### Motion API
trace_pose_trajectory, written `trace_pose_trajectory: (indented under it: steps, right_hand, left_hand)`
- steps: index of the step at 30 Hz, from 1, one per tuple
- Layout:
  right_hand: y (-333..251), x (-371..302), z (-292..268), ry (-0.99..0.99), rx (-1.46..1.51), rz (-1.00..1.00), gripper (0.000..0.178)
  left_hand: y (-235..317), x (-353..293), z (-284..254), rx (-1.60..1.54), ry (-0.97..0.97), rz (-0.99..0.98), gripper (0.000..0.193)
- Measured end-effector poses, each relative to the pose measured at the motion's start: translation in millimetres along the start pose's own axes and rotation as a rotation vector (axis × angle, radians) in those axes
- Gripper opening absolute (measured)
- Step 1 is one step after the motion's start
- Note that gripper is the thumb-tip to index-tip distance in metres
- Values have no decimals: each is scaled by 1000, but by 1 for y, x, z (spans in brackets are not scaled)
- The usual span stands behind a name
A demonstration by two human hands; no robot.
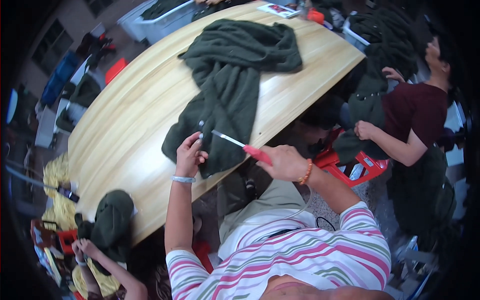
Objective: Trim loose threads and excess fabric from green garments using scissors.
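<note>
From the head camera, a long wooden table [125,125] runs from the near left to the far right, and a dark green garment [235,75] lies sprawled across its middle, bunched at the far end and trailing down to the near edge.

The left hand [190,155] sits at the garment's near end, fingers pinched together on the fabric beside a small pale button [201,123]; a clear bangle [183,179] circles that wrist. The right hand [285,162] is just right of it, off the table's edge, closed around the red handle of a small tool [240,143] — its thin pale blade points left toward the left hand's fingertips, stopping just short of them over the fabric. An orange bead bracelet [306,172] is on the right wrist. Both arms come out of striped pink, white and green sleeves [300,250] at the near edge.

On the right, another person in a dark red shirt [415,110] holds a second dark green garment [367,100] with both hands, beside a red plastic stool [350,167]. At the near left, someone else's hands grip a rolled dark green bundle [112,220], with yellow material [57,190] piled just beyond it. At the far end stands a grey bin [165,20] — more dark cloth inside.
</note>
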State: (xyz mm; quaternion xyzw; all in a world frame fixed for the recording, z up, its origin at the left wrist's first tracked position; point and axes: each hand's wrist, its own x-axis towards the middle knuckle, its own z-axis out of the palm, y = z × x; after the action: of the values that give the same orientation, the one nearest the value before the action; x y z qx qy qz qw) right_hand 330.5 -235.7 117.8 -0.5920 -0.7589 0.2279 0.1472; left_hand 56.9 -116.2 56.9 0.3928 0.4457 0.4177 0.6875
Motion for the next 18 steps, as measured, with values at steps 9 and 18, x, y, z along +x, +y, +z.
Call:
trace_pose_trajectory:
  steps: [9,18]
  right_hand:
    - [-3,-10,-2,-80,-14,-38,30]
    - [-16,-13,-1,-267,-115,-52,23]
  left_hand:
    - [-12,-30,-3,-130,-10,-36,42]
    - [-23,-25,-5,-115,72,-72,30]
